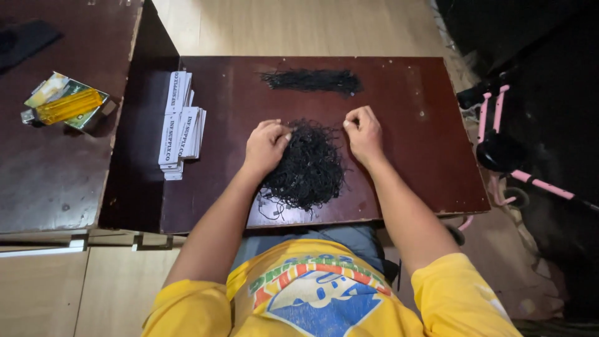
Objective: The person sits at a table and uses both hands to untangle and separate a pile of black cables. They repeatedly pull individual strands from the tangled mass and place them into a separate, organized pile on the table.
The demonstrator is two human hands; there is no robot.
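Tangled black cords (309,168) between both hands' fingers (282,133)

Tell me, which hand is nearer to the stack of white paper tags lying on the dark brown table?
Left. The left hand rests on the tangled black string pile, just right of the stack of white paper tags. The right hand lies beyond the pile, farther away.

The scene is lit evenly from above, and a soft sheen is thrown across the dark red bench (405,125). Short shadows are cast beneath the forearms and beside the stacked white tags (181,125). The right edge is lost in near blackness. Straight lines are bowed slightly toward the corners, and focus is held throughout.
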